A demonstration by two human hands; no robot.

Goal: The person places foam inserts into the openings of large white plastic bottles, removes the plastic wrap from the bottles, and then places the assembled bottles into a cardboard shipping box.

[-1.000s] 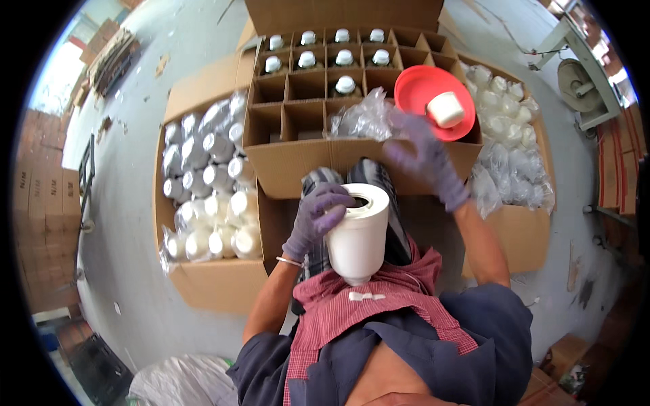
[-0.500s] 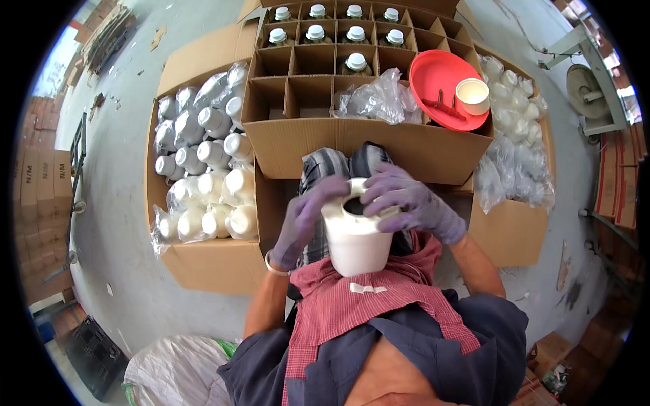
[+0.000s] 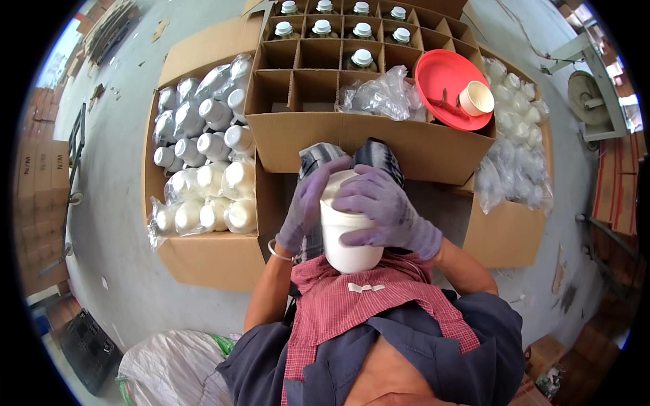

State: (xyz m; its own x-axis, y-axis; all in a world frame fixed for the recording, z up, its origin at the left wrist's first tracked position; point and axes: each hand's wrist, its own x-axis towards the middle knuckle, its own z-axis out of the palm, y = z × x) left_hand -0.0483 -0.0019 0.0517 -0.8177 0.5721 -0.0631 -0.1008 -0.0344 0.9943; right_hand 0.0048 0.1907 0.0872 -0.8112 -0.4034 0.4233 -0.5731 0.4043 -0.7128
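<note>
A smooth white container (image 3: 352, 249) with a wide rim stands nearly upright over my lap, against the red checked apron. My left hand (image 3: 310, 206), in a grey and purple glove, presses along its left side, fingers reaching to the top. From the right, my gloved right hand (image 3: 387, 206) curls over the upper part and grips it. Its top is pale where it shows; the fingers hide much of it. Just ahead is a divided carton (image 3: 365, 139) with white-capped clear bottles (image 3: 363, 59) in several cells.
To the left, an open box (image 3: 210, 264) holds bagged white and grey containers (image 3: 215, 115). Crumpled clear plastic (image 3: 386, 95) and a red dish (image 3: 433, 71) with a cream cup (image 3: 476, 99) rest on the carton. Another box (image 3: 504, 233) with bagged white pieces stands right.
The container has turned, and the dark round opening seen earlier on its top no longer shows. My right hand has come lower around its front; my left hand has shifted along its side.
</note>
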